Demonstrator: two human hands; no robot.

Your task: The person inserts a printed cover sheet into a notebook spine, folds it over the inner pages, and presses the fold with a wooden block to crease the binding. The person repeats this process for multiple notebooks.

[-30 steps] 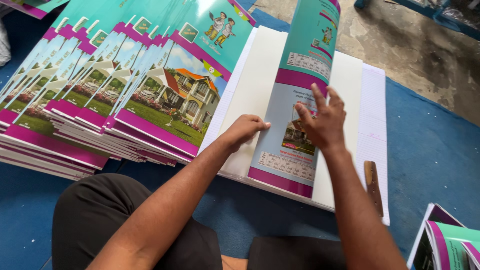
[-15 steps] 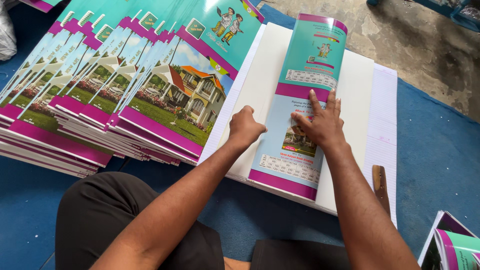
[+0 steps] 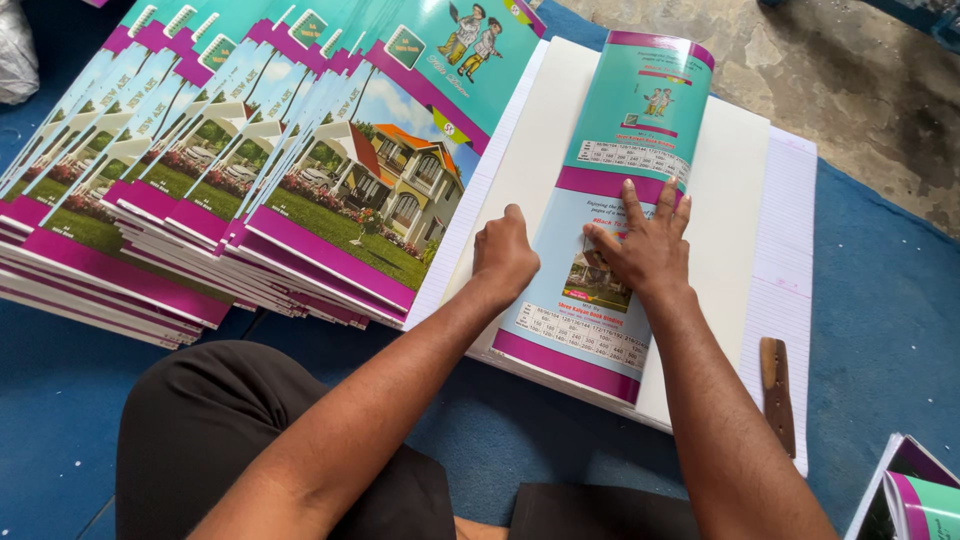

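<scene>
- Nearest the camera, dark trousers are seen at the bottom, with both forearms stretched out over them.
- Low on the right, a small brown wooden tool is left lying untouched on the blue mat, and the corner of another printed booklet is caught at the frame edge.
- The right hand is laid flat with fingers spread, pressed down on the teal and purple cover sheet; nothing is gripped, it's just being pinned.
- The left hand is curled into a loose fist, knuckles set against the cover's left edge, right where it meets the white paper stack. Nothing is held in it either.
- The cover is folded lengthwise and sits on top of the white stack, roughly down its middle, with the far end curled up a bit.
- Looks like the creasing step is in hand: fold held down, edge being squared.
- Next move probably calls for the pressure to be run along the fold toward the far end, with the cover kept from sliding.
- Further out on the left, a fanned pile of finished notebooks with house-picture covers is spread out, overlapped like shingles.
- Bare concrete floor is seen beyond the mat.
</scene>
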